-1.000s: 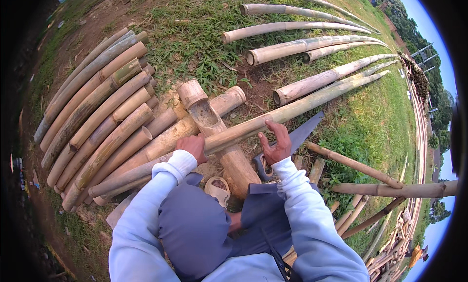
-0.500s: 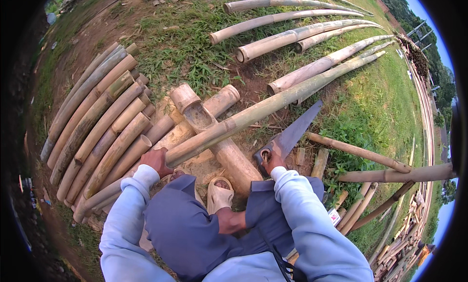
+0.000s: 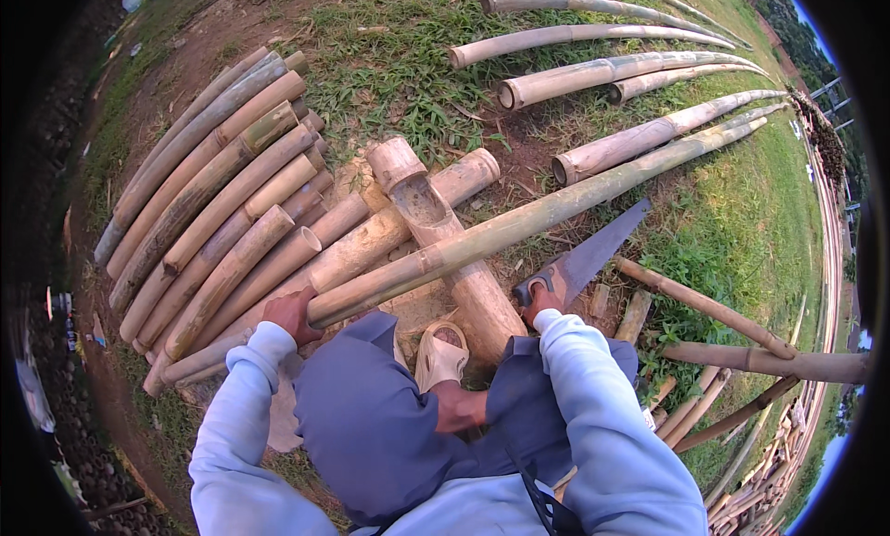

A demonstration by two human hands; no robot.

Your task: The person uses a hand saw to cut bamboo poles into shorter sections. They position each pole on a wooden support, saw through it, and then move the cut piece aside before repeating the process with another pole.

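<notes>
My left hand (image 3: pixel 292 317) is closed around the near end of a long greenish bamboo pole (image 3: pixel 519 236), beside my knee. The pole slants away to the far right, crossing over a thick notched bamboo log (image 3: pixel 482 295). This log lies across another bamboo piece (image 3: pixel 470 176). My right hand (image 3: pixel 541 302) grips the handle of a handsaw (image 3: pixel 593 251), right of the log. Its dark blade points up and right, apart from the pole; whether the blade touches the ground I cannot tell. My sandaled foot (image 3: pixel 442 355) is beside the log.
Cut bamboo lengths (image 3: pixel 209 188) lie side by side at the left. Several long poles (image 3: pixel 603 70) stretch over the grass at the far right. A bamboo frame (image 3: pixel 769 358) stands to the right, with a heap of split bamboo (image 3: pixel 765 480) beyond it. Sawdust (image 3: pixel 357 179) surrounds the log.
The view has turned, shifting most things rightward. Against the log, the pole's near end and my left hand have moved a little left and toward me. My right hand keeps the saw.
</notes>
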